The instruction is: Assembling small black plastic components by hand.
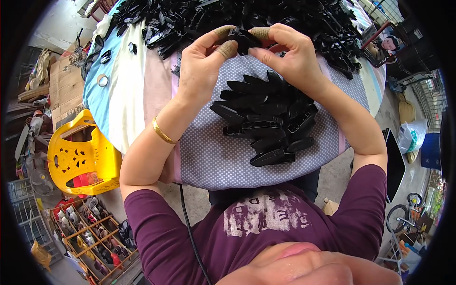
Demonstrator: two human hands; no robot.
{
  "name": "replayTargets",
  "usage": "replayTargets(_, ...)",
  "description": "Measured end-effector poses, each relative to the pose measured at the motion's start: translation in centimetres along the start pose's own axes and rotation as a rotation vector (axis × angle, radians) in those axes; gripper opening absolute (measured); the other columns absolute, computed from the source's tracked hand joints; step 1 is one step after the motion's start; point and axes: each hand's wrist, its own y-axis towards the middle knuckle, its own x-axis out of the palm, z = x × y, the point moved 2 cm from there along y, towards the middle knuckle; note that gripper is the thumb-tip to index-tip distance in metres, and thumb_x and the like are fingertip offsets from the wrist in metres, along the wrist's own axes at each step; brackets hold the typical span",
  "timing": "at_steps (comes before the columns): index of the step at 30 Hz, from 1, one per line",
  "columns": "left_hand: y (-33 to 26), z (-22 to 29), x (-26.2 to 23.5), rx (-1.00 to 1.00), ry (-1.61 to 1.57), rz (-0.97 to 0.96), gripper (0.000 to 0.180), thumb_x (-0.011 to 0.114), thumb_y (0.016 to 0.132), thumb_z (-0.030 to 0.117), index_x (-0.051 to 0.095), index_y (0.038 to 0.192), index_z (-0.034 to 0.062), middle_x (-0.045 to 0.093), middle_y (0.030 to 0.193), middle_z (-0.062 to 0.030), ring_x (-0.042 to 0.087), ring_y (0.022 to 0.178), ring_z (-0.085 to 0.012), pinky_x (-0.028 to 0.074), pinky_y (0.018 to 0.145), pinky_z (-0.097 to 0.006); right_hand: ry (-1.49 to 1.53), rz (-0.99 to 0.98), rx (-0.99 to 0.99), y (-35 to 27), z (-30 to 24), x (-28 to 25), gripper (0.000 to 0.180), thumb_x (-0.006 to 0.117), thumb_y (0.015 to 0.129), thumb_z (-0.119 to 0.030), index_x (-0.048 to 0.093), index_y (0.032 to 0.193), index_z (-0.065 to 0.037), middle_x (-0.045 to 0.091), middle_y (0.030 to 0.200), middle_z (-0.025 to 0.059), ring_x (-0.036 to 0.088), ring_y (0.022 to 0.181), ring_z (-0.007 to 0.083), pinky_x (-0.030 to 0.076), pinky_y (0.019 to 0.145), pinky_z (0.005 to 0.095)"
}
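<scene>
Held part: black plastic part (pixel 243 40), up at the far side of the counter, between both hands and in front of the big heap; whether it is one piece or two joined cannot be told.
Left hand (pixel 203 56): thumb and index fingers (pixel 227 49) clamped on the part's left side, both tips in tan covers.
Right hand (pixel 290 51): thumb and index fingers (pixel 261 33) clamped on the part's right side; tan cover on the index, thumb bare.
Counter (pixel 204 161): rounded, spread with striped cloth in blue, cream and pink, with a grey dotted panel nearest the person.
Far stock: large heap of black plastic pieces (pixel 308 23), piled loosely along the far edge.
Near stock: smaller group of elongated black pieces (pixel 266 127), lying on the dotted panel between the forearms, some overlapping.
Counter, left side: roll of tape (pixel 99 80), lying flat on the blue stripe.
Wear: gold bangle (pixel 162 132), on the left forearm; purple shirt (pixel 166 232), pale printed front.
Floor, left: yellow plastic chair (pixel 107 154), beside the counter; cardboard box (pixel 66 88), beyond it; wooden shoe rack (pixel 88 231), loaded with footwear.
Floor, right: bicycle (pixel 403 216), near the picture's rim.
</scene>
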Motion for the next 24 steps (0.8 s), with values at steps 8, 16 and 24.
replayTargets(8, -0.1, 0.0, 0.0, 0.005, 0.030, -0.019, 0.032, 0.062, 0.081, 0.000, 0.057, 0.113, -0.0013, 0.064, 0.097, -0.0072, 0.060, 0.084, -0.0104, 0.049, 0.080, -0.022, -0.109, 0.009, -0.035, -0.3, -0.3, 0.1, 0.027, 0.070, 0.073, -0.005, 0.064, 0.099, 0.002, 0.060, 0.083, 0.0056, 0.059, 0.071, 0.0110, 0.050, 0.060, 0.0217)
replayTargets(16, 0.2, 0.2, 0.3, 0.006, -0.126, -0.086, 0.031, 0.061, 0.082, 0.001, 0.058, 0.112, -0.0019, 0.064, 0.101, -0.0078, 0.059, 0.090, -0.0112, 0.047, 0.083, -0.022, -0.286, 0.036, -0.114, -0.1, -0.3, 0.6, 0.032, 0.072, 0.074, -0.012, 0.062, 0.102, -0.001, 0.059, 0.079, 0.0065, 0.058, 0.067, 0.0131, 0.049, 0.062, 0.0236)
replayTargets(24, -0.3, 1.3, 0.1, 0.104, 0.044, -0.274, 0.026, 0.058, 0.084, 0.002, 0.060, 0.110, -0.0010, 0.064, 0.103, -0.0106, 0.059, 0.097, -0.0164, 0.045, 0.090, -0.026, -0.151, -0.145, -0.042, -0.6, -0.8, 0.4, 0.026, 0.071, 0.075, -0.014, 0.063, 0.095, 0.001, 0.062, 0.072, 0.0115, 0.057, 0.058, 0.0158, 0.045, 0.054, 0.0253)
